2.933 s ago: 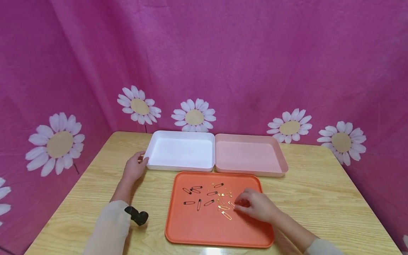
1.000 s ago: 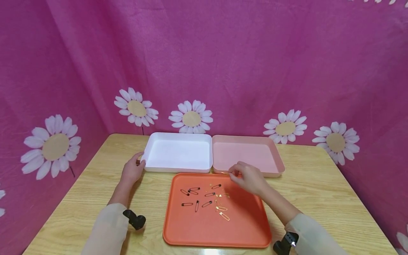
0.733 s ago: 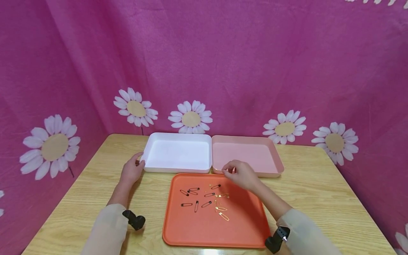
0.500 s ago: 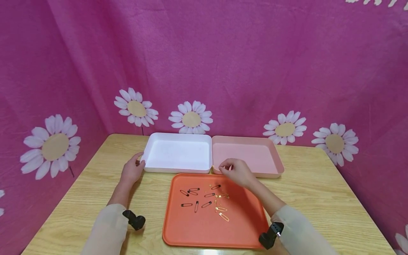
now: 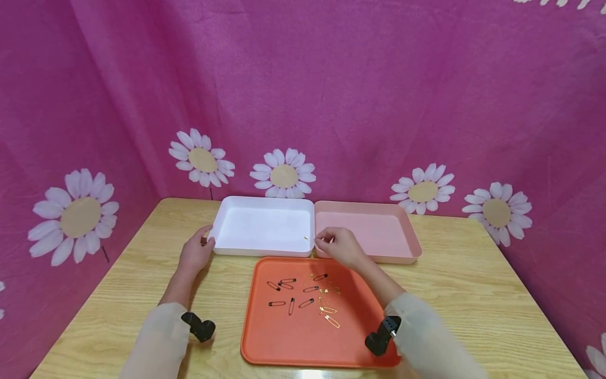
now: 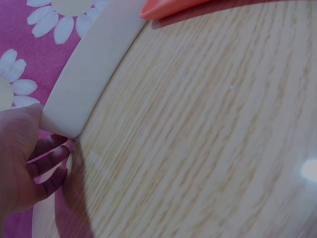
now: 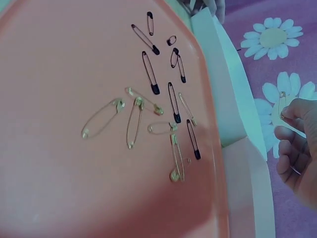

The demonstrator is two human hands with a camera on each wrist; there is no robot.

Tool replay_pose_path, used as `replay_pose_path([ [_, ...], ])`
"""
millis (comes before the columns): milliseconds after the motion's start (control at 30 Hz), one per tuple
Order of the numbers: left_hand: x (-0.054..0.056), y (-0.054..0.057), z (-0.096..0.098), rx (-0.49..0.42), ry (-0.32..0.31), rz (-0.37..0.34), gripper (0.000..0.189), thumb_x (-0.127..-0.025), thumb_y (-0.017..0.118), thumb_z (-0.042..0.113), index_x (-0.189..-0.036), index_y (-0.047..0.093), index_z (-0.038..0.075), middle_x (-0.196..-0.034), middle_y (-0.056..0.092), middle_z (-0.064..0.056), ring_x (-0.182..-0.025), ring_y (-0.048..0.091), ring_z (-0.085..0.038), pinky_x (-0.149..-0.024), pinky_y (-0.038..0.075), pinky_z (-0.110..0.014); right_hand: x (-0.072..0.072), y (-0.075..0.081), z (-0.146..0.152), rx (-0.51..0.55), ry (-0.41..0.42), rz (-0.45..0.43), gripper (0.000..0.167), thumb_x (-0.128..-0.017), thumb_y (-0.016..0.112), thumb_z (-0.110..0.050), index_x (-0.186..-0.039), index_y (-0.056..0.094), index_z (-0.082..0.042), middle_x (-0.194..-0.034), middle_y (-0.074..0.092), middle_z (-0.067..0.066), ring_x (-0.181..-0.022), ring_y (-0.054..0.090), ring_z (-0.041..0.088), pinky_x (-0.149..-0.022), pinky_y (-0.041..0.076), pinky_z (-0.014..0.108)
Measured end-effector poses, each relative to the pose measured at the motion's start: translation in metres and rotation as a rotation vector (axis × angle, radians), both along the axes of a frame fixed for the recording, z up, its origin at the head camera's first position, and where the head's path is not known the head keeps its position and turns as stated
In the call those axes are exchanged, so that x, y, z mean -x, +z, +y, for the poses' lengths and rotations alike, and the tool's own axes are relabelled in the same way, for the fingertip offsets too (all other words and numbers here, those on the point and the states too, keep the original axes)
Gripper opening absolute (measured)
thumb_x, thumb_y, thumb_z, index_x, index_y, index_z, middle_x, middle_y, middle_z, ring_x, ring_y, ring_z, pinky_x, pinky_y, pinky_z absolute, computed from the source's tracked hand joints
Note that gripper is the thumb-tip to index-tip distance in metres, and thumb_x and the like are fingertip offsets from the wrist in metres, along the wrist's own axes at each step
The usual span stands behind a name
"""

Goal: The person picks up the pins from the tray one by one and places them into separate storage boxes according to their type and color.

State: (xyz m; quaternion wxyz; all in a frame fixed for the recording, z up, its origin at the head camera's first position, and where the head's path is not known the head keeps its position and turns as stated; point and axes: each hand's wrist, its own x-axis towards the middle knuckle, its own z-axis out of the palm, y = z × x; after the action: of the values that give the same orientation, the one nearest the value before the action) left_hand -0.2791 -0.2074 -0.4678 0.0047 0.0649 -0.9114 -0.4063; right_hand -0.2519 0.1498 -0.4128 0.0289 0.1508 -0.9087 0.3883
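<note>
At the white tray's [image 5: 265, 251] left end, my left hand [image 5: 195, 253] held the wall near the corner, fingers bent, well apart from the pin. Nearer the tray's opposite end, I found one gold safety pin [image 7: 282, 101], slim looped wire, pinched in my right hand [image 5: 343, 246]; its long axis ran left from the fingertips, free end over the white tray's right part. Contact there I could not determine. On the near, round-cornered orange tray [image 5: 284, 342], black pins [image 5: 276, 303] lay left, shiny gold pins [image 5: 333, 321] right. Farther right stood the pink tray [image 5: 369, 226], shallow and smooth, on the grained wooden table [image 5: 222, 305].
</note>
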Motion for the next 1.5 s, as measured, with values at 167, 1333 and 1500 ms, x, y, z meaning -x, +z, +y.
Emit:
replay_pose_path([
  [167,-0.001,0.0,0.0,0.0,-0.004,0.011,0.049,-0.097,0.041,0.022,-0.144,0.033,0.008,-0.119,0.052,-0.027,-0.107,0.049,-0.036,-0.097,0.037,-0.05,0.006,-0.005,-0.007,0.051,-0.022,-0.028,0.012,-0.085,0.064,-0.014,-0.087,0.072,-0.005,-0.071,0.061,0.003,-0.067,0.048,0.013,-0.059,0.038,0.023],
  [1333,-0.001,-0.001,-0.003,-0.045,0.017,-0.021,0.05,-0.098,0.042,0.023,-0.145,0.032,0.012,-0.124,0.049,-0.024,-0.112,0.045,-0.034,-0.1,0.036,-0.049,0.029,-0.01,-0.044,-0.038,-0.112,-0.092,0.016,-0.086,0.062,-0.018,-0.09,0.071,-0.007,-0.078,0.062,0.006,-0.07,0.05,0.016,-0.06,0.04,0.024],
  [1500,-0.001,0.001,-0.001,-0.04,0.001,-0.01,0.049,-0.098,0.042,0.022,-0.145,0.033,0.01,-0.121,0.051,-0.025,-0.109,0.046,-0.034,-0.1,0.036,-0.049,0.028,-0.011,-0.046,-0.033,-0.129,-0.129,0.016,-0.086,0.062,-0.019,-0.092,0.071,-0.007,-0.077,0.061,0.005,-0.067,0.049,0.015,-0.057,0.039,0.023],
])
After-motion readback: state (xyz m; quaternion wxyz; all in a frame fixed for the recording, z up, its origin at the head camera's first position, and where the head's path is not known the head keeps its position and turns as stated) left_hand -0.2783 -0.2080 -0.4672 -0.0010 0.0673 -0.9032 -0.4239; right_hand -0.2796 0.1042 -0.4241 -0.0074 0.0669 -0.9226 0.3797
